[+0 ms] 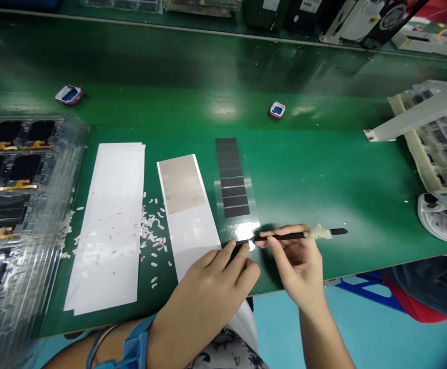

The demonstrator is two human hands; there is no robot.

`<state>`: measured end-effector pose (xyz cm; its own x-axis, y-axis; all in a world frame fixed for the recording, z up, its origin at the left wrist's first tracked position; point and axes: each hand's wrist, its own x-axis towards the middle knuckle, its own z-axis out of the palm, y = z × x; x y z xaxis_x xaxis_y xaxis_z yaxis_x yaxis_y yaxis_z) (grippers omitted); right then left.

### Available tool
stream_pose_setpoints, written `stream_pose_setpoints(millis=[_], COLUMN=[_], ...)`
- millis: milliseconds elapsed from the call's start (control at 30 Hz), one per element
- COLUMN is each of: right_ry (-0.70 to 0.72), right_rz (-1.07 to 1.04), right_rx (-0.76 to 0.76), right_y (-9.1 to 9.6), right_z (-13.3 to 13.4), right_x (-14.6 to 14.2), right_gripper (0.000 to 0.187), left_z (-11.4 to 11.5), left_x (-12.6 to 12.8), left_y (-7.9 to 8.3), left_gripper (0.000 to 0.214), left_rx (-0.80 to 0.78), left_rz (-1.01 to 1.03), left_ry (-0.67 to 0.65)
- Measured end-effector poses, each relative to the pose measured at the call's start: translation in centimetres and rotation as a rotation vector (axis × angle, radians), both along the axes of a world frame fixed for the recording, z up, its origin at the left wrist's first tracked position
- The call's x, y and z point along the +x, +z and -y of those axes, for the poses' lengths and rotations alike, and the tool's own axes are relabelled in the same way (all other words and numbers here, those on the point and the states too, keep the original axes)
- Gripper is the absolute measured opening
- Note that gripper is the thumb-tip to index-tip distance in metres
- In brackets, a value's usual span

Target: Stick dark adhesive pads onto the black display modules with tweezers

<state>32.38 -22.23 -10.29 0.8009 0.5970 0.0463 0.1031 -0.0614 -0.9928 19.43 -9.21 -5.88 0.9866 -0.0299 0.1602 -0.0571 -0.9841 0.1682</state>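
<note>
Near the front edge of the surface (316, 159), the left hand (214, 287), grip unclear, seemingly steadies clear film (242, 227); the right hand (302, 266) pinches a tweezer-like tool (290, 237).

Bare left hand (216, 289) palm-down, fingers bent; bare right hand (298, 261) pinching, palm showing; both by the green desk's (334, 189) near edge.
</note>
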Motion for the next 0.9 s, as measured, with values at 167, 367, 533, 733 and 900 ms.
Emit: stream_pose_setpoints(millis=[167,367,533,733,900], right_ry=[-0.013,-0.091,-0.240,-0.188,-0.088], right_rz=[-0.021,-0.064,-0.052,-0.021,0.062], right_rx=[-0.007,0.049,0.173,0.323,0.394], right_y=[0.2,0.2,0.8,3.9,4.7], right_z=[-0.2,0.0,0.1,-1.9,-3.9], right_x=[-0.2,0.2,0.4,-2.6,-4.6], right_gripper=[0.013,0.014,0.013,0.015,0.022], left_z=[0.1,-0.1,-1.2,-2.2,-2.2], left_x=[0.1,0.3,0.4,0.2,0.0], left_y=[0.0,-0.2,-0.2,0.1,-0.1], left_gripper=[0.027,0.026,0.016,0.014,0.017], left_rx=[0.003,-0.099,-0.661,-1.035,-1.038], left_rz=[-0.012,0.012,-0.080,0.003,0.138], left_ry=[0.002,0.018,0.308,0.453,0.397])
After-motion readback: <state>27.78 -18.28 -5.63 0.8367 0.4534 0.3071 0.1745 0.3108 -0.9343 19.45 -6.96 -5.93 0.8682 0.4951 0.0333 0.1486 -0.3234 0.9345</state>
